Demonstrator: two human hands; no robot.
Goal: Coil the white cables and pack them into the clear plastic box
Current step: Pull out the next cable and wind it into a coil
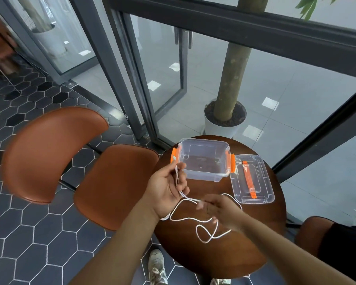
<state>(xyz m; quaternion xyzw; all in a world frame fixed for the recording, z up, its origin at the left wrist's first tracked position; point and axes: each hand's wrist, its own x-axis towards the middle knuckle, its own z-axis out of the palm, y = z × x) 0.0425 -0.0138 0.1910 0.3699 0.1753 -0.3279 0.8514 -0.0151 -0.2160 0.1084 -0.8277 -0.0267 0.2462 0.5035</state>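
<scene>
Head view: my left hand, palm up, fingers curled round cable; right hand blurred, grip unclear.

Café: round table, leather chairs

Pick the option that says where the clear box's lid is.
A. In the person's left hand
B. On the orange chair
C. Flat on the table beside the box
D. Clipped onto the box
C: the lid, orange handle up, lies flat on the round table just right of the open clear box, and the left hand holds only white cable.
</scene>
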